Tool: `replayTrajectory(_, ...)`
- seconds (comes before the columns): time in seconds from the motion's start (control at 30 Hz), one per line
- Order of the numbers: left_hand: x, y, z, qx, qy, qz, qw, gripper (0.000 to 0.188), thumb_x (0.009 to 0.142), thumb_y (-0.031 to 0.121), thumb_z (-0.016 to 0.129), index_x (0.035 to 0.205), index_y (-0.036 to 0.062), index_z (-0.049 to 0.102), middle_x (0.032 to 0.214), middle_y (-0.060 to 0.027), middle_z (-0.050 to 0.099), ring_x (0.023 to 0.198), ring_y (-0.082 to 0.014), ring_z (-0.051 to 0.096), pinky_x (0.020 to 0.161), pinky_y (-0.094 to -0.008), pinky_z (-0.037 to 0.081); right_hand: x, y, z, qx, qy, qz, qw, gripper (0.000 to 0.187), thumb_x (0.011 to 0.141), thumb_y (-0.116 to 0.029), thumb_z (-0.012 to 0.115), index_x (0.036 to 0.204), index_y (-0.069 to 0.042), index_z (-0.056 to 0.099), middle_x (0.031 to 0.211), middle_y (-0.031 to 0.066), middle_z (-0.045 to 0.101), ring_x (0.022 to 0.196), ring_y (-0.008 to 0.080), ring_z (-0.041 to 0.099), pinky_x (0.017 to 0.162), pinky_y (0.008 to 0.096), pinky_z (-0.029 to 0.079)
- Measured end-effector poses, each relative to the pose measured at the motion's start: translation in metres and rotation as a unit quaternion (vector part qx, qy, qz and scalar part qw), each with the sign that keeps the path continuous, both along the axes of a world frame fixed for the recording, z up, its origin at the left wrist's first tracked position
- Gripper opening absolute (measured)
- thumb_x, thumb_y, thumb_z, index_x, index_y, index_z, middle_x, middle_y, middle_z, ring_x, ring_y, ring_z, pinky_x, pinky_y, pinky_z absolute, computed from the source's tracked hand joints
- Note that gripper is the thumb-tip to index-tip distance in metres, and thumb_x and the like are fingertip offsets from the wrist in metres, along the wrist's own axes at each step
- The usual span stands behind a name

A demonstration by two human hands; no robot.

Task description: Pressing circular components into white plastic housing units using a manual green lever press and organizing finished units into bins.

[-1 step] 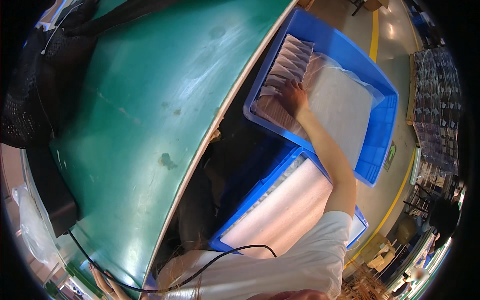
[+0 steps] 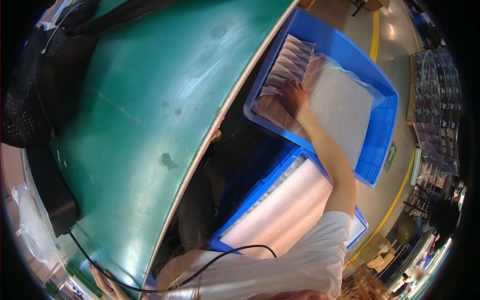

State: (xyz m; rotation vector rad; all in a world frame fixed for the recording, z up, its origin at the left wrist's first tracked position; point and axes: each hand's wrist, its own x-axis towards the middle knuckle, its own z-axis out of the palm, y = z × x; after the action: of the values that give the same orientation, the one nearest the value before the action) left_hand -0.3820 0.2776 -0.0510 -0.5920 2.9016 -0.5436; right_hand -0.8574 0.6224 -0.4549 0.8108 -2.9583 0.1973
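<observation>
Inside the far blue plastic bin (image 2: 350,42), my right hand (image 2: 294,97) reaches down onto a row of flat pieces in thin whitish wrapping (image 2: 291,55). Its fingers curl over the edge of one wrapped piece, and the fingertips are partly hidden. Beside the row, a translucent whitish sheet (image 2: 340,105) covers the rest of the bin's contents. At the lower left, my left hand (image 2: 106,284) rests by the near edge of the green tabletop (image 2: 135,125), its visible fingers stretched out and apart. Nothing shows in them.
A second blue bin (image 2: 232,235) with a white foam sheet (image 2: 285,207) stands nearer, under my right arm. A black cable (image 2: 220,255) runs across my shirt to a black box (image 2: 55,195). Black mesh material (image 2: 25,100) lies at the left. A wrapped stack (image 2: 436,105) stands far right.
</observation>
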Motion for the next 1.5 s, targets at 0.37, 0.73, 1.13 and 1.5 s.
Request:
replayTrajectory(0.37,0.008,-0.006,-0.008,0.025,0.049,-0.010,0.998,0.100,0.062,0.010,0.052,0.159,0.0128,0.026,0.160,-0.0226,0.026,0.147,-0.0428,0.030,0.119,-0.0564,0.026,-0.002,0.001,-0.005,-0.020,-0.002,-0.018,1.000,0.033,0.084,-0.031,0.072,0.106,-0.007,0.066,0.111,0.0119,0.062,0.114,0.0310,0.055,0.100,0.0433,0.046)
replayTrajectory(0.73,0.012,-0.007,-0.010,0.054,0.067,-0.007,0.996,0.103,0.059,0.015,0.053,0.158,0.0109,0.027,0.160,-0.0238,0.027,0.148,-0.0427,0.029,0.120,-0.0559,0.024,-0.005,0.001,0.002,-0.001,0.019,-0.021,1.000,0.031,0.084,-0.032,0.072,0.104,-0.009,0.067,0.108,0.0118,0.063,0.115,0.0310,0.054,0.102,0.0446,0.042)
replayTrajectory(1.13,0.011,-0.010,0.000,0.026,-0.014,0.017,0.999,0.121,0.046,0.012,0.061,0.160,0.0206,0.023,0.163,-0.0174,0.021,0.149,-0.0387,0.026,0.122,-0.0515,0.024,-0.025,0.089,-0.042,-0.133,-0.278,-0.294,0.905,0.034,0.086,-0.026,0.066,0.108,-0.001,0.068,0.095,0.0213,0.072,0.083,0.0392,0.071,0.079,0.0425,0.056)
replayTrajectory(1.5,0.018,-0.016,-0.010,0.075,0.064,0.017,0.995,0.110,0.056,0.016,0.058,0.160,0.0203,0.024,0.161,-0.0204,0.023,0.148,-0.0405,0.027,0.121,-0.0516,0.024,-0.021,0.075,-0.005,0.007,-0.200,-0.232,0.952,0.040,0.087,-0.028,0.068,0.116,-0.001,0.066,0.090,0.0173,0.073,0.083,0.0378,0.072,0.081,0.0456,0.058)
